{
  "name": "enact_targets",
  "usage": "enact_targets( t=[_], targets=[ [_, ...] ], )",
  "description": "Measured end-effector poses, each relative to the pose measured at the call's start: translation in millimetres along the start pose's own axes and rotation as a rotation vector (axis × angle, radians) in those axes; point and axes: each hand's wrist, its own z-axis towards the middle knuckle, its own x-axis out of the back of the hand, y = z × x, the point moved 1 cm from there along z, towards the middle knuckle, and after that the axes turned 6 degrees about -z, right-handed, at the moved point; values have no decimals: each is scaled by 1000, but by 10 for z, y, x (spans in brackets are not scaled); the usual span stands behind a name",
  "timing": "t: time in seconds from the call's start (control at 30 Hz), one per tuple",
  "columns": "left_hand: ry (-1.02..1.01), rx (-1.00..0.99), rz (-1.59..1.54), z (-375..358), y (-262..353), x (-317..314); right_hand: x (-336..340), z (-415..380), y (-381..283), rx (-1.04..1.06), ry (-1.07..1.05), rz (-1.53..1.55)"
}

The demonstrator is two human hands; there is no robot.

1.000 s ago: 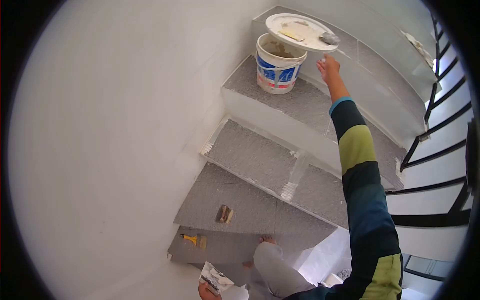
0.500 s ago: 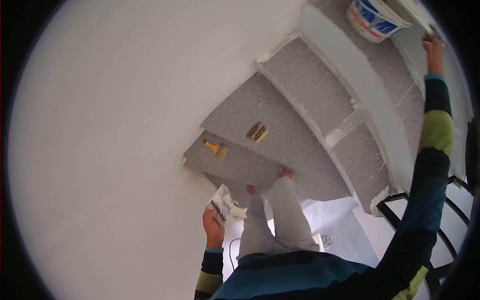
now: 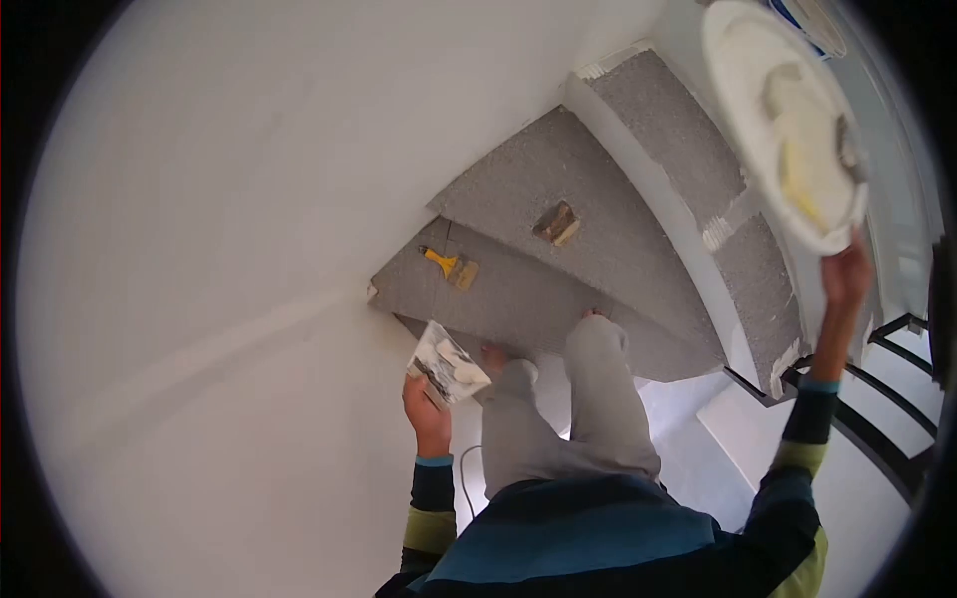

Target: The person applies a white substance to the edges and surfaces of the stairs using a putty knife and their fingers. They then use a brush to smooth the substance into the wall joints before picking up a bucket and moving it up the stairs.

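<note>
My left hand (image 3: pixel 427 407) is closed on the near edge of a small square board (image 3: pixel 448 366), whose top is smeared with white and dark filler. At the right, my right hand (image 3: pixel 847 267) grips the lower rim of a white oval-looking bucket lid (image 3: pixel 738 100), held up and tilted. Pale lumps, a yellowish streak and a dark patch show on the lid's face. Behind the lid, only a bit of the bucket (image 3: pixel 802 25) shows. A yellow-handled flat brush (image 3: pixel 451 267) lies on a lower step, apart from both hands.
Grey winding stair steps (image 3: pixel 618 249) with white risers curve up to the right. A brownish block-shaped object (image 3: pixel 558 224) lies on one tread. A white wall (image 3: pixel 249 199) bounds the left; a black metal railing (image 3: pixel 877 448) stands at the right. A cable (image 3: pixel 464 478) hangs near my legs.
The right hand, earlier stretched to the upper right by the bucket, has come down and nearer with the lid, now over the upper steps. The left hand with the board has risen slightly.
</note>
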Motion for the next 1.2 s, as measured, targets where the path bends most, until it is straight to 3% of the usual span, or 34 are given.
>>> enact_targets(
  t=[0.03,0.07,0.1,0.13,0.2,0.27,0.4,0.43,0.5,0.53,0.6,0.7,0.8,0.87,1.03,1.1,1.13,1.2],
  targets=[
    [20,-29,-56,-102,15,144,-257,-428,456,-7,285,-90],
    [44,-66,-114,-172,8,222,-297,-631,794,-93,-161,148],
    [51,-92,-101,-150,1,337,-464,-762,1184,-132,174,-10],
    [67,-118,-124,-155,-38,439,-748,-912,1512,-189,259,6],
    [-14,-170,-150,-151,-112,738,-441,-1103,2364,-301,242,-54],
    [80,-168,-130,-150,-115,709,-876,-1012,2615,-407,282,-22],
    [172,-363,280,-63,-385,926,-909,-839,3447,-437,228,-199],
    [142,-330,90,-10,-465,973,-812,-749,3644,-435,185,-230],
    [141,-286,-183,76,-556,965,-676,-602,3921,-458,131,-287],
    [169,-294,-210,138,-692,1077,-646,-542,4064,-475,164,-323],
    [197,-363,98,207,-837,1196,-684,-467,4238,-514,183,-382],
    [131,-182,-228,201,-806,1182,-806,-524,4215,-524,187,-408],
    [135,-163,-250,194,-787,1169,-872,-565,4121,-503,201,-511],
    [129,-143,-286,224,-913,1242,-845,-563,4011,-597,154,-850],
    [68,-130,-351,231,-984,1323,-1636,-847,3898,-387,283,-948],
    [75,-159,-370,232,-983,1291,-1718,-955,3817,-383,180,-1269],
    [95,-159,-383,182,-1023,1280,-1678,-1040,3817,-376,207,-1278],
    [33,-169,-399,146,-1000,1260,-1678,-1148,3812,435,24,-2084]
  ],
)
